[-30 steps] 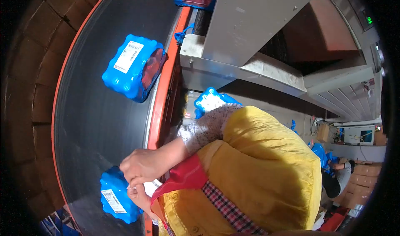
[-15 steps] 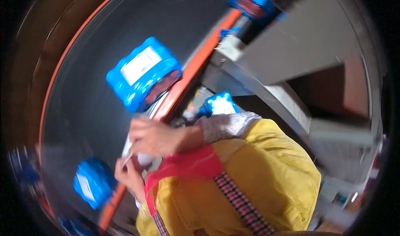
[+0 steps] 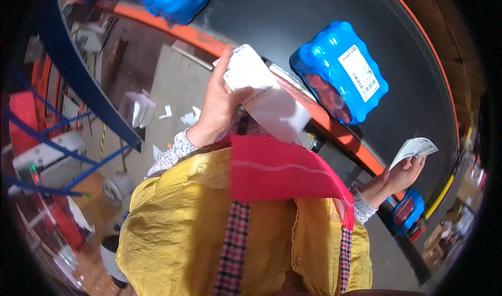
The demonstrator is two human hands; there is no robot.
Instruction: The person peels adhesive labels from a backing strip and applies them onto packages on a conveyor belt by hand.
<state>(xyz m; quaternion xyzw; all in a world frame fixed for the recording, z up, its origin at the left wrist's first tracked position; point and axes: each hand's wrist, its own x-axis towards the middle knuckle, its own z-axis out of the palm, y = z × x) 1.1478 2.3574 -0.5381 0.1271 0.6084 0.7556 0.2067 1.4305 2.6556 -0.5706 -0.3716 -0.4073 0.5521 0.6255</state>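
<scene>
In the head view, my left hand (image 3: 218, 100) grips a stack of white printed labels (image 3: 250, 68), thumb across it. A pale blank strip (image 3: 280, 115) hangs from that stack over my pink apron. Off to the right, my right hand (image 3: 402, 174) pinches a single printed label (image 3: 413, 148), its upper edge curling, above the conveyor's rim. Between the two hands, a blue-wrapped pack (image 3: 340, 66) with a white label on top lies on the black conveyor belt (image 3: 251, 13). Neither hand touches this pack.
An orange rail (image 3: 355, 147) edges the curved belt on my side. Another blue pack (image 3: 180, 0) lies at upper left, and one more (image 3: 408, 209) sits low at right. Blue metal framework (image 3: 52, 123) stands on the left. White paper scraps (image 3: 191, 117) are scattered below.
The view has swung round sharply. My hands were close together by the rail; now they are wide apart, the right one holding a separate label and the left one the stack.
</scene>
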